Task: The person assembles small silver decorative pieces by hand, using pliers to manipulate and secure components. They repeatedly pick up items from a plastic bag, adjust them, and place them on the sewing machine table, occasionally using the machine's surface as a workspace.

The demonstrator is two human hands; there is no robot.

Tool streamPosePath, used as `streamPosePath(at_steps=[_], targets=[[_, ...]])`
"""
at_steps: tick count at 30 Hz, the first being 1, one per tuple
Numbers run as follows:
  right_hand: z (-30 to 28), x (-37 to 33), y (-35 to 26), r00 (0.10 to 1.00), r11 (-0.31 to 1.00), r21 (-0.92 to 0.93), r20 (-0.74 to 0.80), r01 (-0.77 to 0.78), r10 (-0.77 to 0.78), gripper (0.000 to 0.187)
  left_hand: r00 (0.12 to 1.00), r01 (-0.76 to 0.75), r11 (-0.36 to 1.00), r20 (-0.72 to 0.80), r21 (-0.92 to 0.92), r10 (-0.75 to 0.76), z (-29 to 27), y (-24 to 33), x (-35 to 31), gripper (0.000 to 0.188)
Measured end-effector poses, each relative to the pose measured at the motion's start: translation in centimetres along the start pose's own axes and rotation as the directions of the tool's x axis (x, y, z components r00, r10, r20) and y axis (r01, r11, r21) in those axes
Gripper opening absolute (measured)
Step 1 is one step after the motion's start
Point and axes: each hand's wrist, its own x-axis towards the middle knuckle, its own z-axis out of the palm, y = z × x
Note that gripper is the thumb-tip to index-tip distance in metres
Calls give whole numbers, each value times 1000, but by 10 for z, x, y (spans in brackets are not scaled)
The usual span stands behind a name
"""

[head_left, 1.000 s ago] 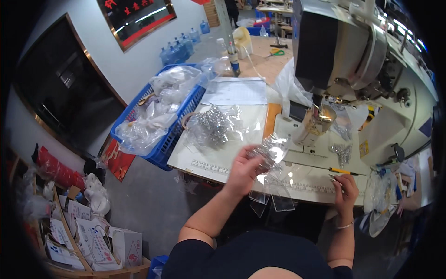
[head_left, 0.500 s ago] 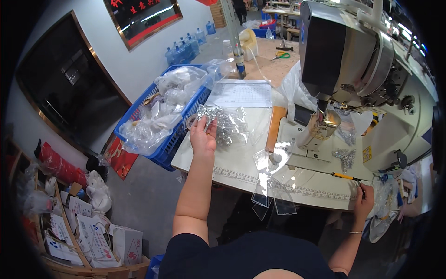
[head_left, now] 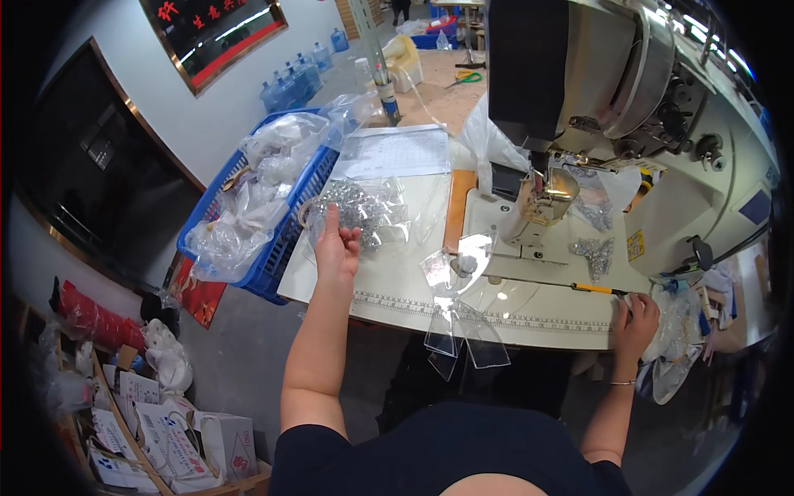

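Note:
My left hand [head_left: 337, 250] is over the left part of the white sewing table, thumb extended and fingers curled. It is at the near side of a heap of silvery, glittering pieces in clear plastic [head_left: 351, 211]; what its fingers hold is hidden. At the table's right front edge my right hand [head_left: 635, 326] rests with bent fingers, close to the end of a slim yellow-and-black tool [head_left: 597, 288]. Whether anything is within those fingers cannot be made out. Between the hands, clear plastic strips [head_left: 461, 310] hang over the front edge, below the sewing machine's needle area [head_left: 546, 194].
A blue basket [head_left: 269, 260] of plastic bags stands left of the table. Behind the heap lies a printed sheet [head_left: 393, 153]. The large sewing machine [head_left: 579, 74] fills the right side. Another silvery cluster [head_left: 594, 255] lies beside it. Cardboard boxes [head_left: 227, 446] stand at lower left.
The view has shifted, so the scene sits further left and higher. My left hand's raised fingers have curled in, with the thumb now extended over the heap. My right hand stays at the table edge.

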Motion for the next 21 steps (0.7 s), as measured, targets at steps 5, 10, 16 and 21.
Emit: streamPosePath(at_steps=[5,10,16,21], targets=[[14,53,-127,927,730,683,276,-3,-254,20,874,-287,860,482,422,55,-9,-53,-39,34],[62,92,-217,757,736,615,328,284,-565,49,454,-848,-153,845,507,283,1,-97,-56,59],[65,94,-229,759,762,568,334,311,-559,37,536,-840,20,821,543,195,-2,-99,-62,64],[45,81,-212,825,281,949,274,-146,-495,16,526,-851,182,788,493,319,-3,-97,-71,77]])
